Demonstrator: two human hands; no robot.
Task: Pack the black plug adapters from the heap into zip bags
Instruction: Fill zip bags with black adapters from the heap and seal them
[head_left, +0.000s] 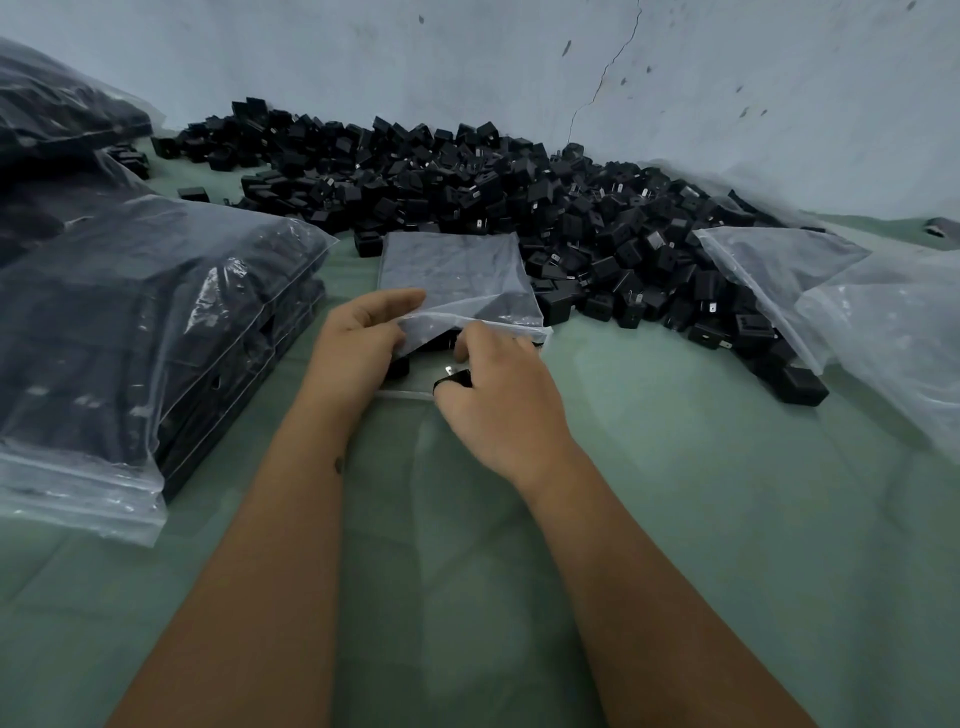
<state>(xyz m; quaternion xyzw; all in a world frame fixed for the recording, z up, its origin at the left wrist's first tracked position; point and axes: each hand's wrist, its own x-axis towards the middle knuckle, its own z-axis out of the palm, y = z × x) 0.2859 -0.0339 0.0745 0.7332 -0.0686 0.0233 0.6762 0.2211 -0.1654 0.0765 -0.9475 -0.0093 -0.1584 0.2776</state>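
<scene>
A long heap of black plug adapters runs along the wall and down to the right. In front of it lies a clear zip bag with its mouth toward me and black adapters inside. My left hand pinches the upper lip of the bag's mouth and lifts it. My right hand holds a black adapter at the bag's opening, its fingers curled round it with a metal prong showing.
A stack of filled zip bags sits at the left, with more filled bags behind it. Clear bags lie partly over the heap at the right. Green cloth covers the surface; a pale cracked wall stands behind.
</scene>
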